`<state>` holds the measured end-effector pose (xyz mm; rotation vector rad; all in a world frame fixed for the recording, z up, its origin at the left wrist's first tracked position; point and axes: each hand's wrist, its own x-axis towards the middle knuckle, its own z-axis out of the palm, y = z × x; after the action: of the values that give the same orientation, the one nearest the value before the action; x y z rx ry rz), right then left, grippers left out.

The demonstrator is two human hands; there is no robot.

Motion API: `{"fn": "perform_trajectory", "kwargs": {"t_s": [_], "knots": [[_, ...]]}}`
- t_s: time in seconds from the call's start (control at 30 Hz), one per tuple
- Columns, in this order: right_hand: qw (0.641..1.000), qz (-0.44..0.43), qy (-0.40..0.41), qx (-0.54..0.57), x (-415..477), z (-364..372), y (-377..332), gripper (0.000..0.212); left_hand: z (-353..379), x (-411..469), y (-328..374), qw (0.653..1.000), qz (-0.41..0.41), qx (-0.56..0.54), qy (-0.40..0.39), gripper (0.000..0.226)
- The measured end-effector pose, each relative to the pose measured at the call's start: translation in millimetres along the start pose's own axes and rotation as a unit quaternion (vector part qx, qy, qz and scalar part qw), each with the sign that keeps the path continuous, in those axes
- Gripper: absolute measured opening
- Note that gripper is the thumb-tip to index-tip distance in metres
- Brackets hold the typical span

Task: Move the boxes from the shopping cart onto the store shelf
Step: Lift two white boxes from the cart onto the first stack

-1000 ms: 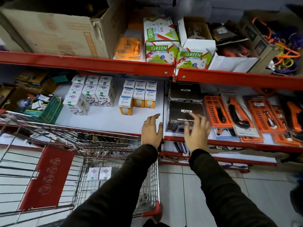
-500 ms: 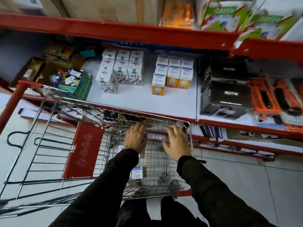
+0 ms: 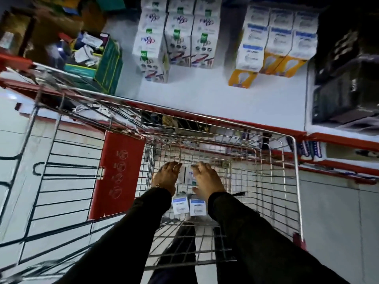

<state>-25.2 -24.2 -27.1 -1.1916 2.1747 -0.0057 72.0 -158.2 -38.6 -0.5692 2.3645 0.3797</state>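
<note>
1. Far left on the shelf point(image 3: 205, 95) stands a green box point(image 3: 108, 62), open at the top and stuffed with papers
2. Below it, the red child-seat flap point(image 3: 119, 173) hangs inside my shopping cart point(image 3: 295, 181), whose wire basket is pushed up against the shelf's red edge
3. My left hand point(image 3: 165, 177) is deep in the basket, palm down, fingers curled loosely over a small white box point(image 3: 184, 175); whether they grip it I cannot tell, since the hand hides the contact
4. That box lies on the cart floor between my two hands, partly covered by both
5. Nearer to me, two blue-and-white boxes point(image 3: 188, 206) sit side by side on the wire floor, between my dark sleeves
6. My right hand point(image 3: 207, 179) is just beside the left, fingers spread and bent downward over the same white box, not clearly closed on anything
7. Up on the shelf, white boxes with purple print point(image 3: 178, 35) stand in rows, and to their right yellow-and-white bulb boxes point(image 3: 272, 42)
8. Far right, black boxes point(image 3: 346, 85) are stacked at the shelf's end
</note>
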Motion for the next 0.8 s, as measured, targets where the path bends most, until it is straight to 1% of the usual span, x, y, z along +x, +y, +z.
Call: {"fn": "perform_trajectory", "kwargs": {"t_s": [0.07,0.17,0.2,0.27,0.33,0.4,0.57,0.63,0.7,0.8], "knots": [[1.000,0.004,-0.004,-0.014,11.3,9.5,-4.0,0.069,3.2,8.2,-0.7,1.000,0.001,-0.017,0.014,0.073],[1.000,0.025,0.009,-0.010,18.9,15.2,-6.1,0.053,3.8,13.0,0.7,0.999,0.007,-0.020,0.043,0.062],[1.000,0.027,0.014,-0.008,18.9,15.0,-6.0,0.052,4.3,13.0,0.3,0.999,0.008,-0.021,0.047,0.059],[0.999,0.025,0.022,-0.005,14.9,11.0,-5.5,0.059,2.1,8.6,-0.1,0.998,0.005,-0.035,0.048,0.056],[0.999,0.028,0.039,-0.005,6.5,1.8,-4.2,0.064,-2.1,2.3,-0.8,0.997,0.002,-0.053,0.052,0.057],[0.998,0.031,0.061,-0.018,-6.3,-13.0,-3.4,0.065,-11.1,-9.2,1.2,0.996,0.005,-0.061,0.067,0.060],[0.997,0.020,0.064,-0.024,-38.5,-57.2,-4.7,0.073,-51.0,-49.8,12.4,0.994,0.013,-0.032,0.107,0.066],[0.997,0.010,0.067,-0.024,-53.1,-77.0,-5.8,0.072,-72.0,-66.4,17.8,0.992,0.017,-0.014,0.123,0.065],[0.996,-0.002,0.086,-0.025,-66.1,-95.5,-6.2,0.069,-92.4,-79.1,22.4,0.989,0.025,0.002,0.146,0.065],[0.991,-0.024,0.129,-0.018,-87.0,-124.9,-8.5,0.072,-123.0,-100.4,29.6,0.980,0.047,0.020,0.191,0.074]]}}
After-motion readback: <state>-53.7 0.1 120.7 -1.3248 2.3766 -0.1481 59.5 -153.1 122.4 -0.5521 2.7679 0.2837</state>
